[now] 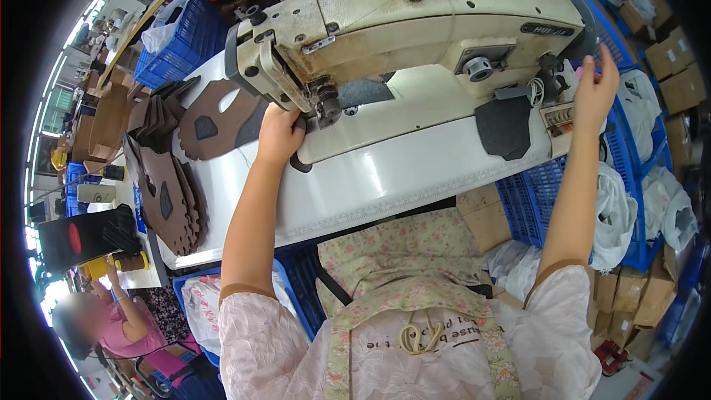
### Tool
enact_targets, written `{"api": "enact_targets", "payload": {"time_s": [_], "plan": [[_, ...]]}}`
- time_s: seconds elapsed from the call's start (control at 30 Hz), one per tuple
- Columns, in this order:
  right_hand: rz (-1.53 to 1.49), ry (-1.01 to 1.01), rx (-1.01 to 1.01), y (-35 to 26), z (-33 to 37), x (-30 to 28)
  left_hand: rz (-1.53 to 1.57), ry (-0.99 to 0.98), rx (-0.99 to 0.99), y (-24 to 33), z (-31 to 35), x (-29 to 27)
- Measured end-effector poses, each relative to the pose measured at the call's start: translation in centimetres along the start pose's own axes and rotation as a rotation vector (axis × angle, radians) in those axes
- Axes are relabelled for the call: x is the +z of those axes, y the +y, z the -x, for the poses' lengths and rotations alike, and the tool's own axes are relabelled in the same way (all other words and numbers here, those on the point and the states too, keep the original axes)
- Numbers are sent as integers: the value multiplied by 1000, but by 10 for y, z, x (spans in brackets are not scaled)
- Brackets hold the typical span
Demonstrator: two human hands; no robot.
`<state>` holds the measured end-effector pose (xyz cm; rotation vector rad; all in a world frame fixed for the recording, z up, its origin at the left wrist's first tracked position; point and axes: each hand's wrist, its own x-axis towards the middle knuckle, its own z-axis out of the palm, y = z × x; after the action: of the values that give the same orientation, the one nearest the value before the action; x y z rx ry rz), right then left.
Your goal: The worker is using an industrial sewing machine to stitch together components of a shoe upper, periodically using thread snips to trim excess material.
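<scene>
A cream sewing machine [392, 37] stands across the white table. My left hand [278, 135] is beside its needle area, fingers closed on a brown leather piece [204, 115] with a scalloped edge, a cut-out and dark patches. A dark rounded edge [301, 164] shows by that hand; the needle tip is hidden. My right hand [597, 89] is raised at the machine's right end, fingers apart, near the dark handwheel [582, 26], holding nothing I can see. A dark grey cut piece [503, 128] lies below the machine's dial.
Brown leather pieces [167, 200] are stacked at the table's left edge. Blue crates [181, 41] stand at the back left and on the right [529, 196], along with white bags [615, 215] and cardboard boxes [674, 67]. Another person in pink [133, 326] is at the lower left.
</scene>
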<state>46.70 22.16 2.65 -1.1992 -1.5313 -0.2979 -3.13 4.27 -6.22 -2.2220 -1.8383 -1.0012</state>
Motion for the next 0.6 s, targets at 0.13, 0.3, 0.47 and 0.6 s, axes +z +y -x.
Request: {"api": "enact_targets", "payload": {"time_s": [0.13,0.3,0.47,0.6], "plan": [[-274,-274,544,80,-8,25,-8,-33,-3,2,-1,1],[-297,-323,553,95,-29,34,-2,-46,-27,5,-1,0],[115,-476,293,64,-111,30,-11,-20,-54,4,7,-5],[377,-749,170,63,-155,49,3,-31,-52,8,2,-1]]}}
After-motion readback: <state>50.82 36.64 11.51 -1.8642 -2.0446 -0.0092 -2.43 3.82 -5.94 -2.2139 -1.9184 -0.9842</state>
